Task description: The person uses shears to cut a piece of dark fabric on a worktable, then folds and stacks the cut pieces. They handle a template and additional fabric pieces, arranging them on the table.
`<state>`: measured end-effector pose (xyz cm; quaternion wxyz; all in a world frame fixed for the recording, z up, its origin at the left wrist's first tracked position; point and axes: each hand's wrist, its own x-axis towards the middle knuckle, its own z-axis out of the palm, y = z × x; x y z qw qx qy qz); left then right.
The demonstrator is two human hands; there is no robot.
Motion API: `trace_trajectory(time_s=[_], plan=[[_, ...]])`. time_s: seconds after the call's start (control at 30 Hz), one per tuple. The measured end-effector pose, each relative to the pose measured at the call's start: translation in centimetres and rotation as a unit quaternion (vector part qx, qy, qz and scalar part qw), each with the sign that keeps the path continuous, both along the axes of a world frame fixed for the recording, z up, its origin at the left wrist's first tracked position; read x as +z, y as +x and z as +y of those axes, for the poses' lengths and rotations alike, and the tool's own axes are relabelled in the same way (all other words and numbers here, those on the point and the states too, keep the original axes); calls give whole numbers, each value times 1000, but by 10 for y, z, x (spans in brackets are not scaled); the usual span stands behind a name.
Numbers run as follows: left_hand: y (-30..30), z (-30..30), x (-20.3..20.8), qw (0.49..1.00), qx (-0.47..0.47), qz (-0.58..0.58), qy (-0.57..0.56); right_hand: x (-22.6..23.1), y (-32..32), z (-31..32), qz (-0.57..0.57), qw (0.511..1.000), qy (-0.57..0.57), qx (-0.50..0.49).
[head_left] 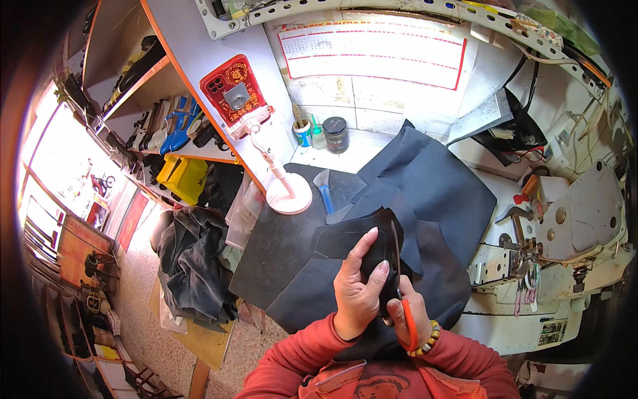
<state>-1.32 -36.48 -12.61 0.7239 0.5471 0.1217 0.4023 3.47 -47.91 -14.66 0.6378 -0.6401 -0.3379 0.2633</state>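
Observation:
My left hand (pixel 357 287) is closed on a piece of black leather-like material (pixel 339 238), its index finger laid along the top. Thin pale outlines are drawn on that piece. In my right hand (pixel 413 311) is a pair of scissors (pixel 411 326) with orange handles. Their blades point away from me, along the right edge of the piece, beside my left thumb. Beneath both hands spreads a large dark sheet (pixel 438 183) of similar material. A blue-handled tool with a flat pale blade (pixel 324 193) lies just beyond the piece.
A white phone stand (pixel 290 193) holds a phone in a red case (pixel 232 90). Behind the work stand a dark jar (pixel 335 135), a green-tipped bottle (pixel 318 136) and a cup (pixel 303 133). A sewing machine (pixel 578 219) and hand tools are at right; shoe shelves (pixel 149 73) at left.

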Motion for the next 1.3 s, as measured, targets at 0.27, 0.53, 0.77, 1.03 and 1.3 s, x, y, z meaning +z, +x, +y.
trace_trajectory(time_s=[0.27,0.53,0.77,1.03,1.3], plan=[[1,0,-2,1000,2,4,26,-3,-4,-1,90,996,24,13],[2,23,-7,969,141,-60,196,-2,-5,1,50,999,13,9],[-2,31,6,986,155,-33,52,-7,-4,1,-10,1000,-6,19],[3,45,12,986,127,-96,-53,-8,-6,4,-17,1000,-7,24],[-4,48,28,981,83,-163,-65,-12,-5,7,-38,998,-20,48]])
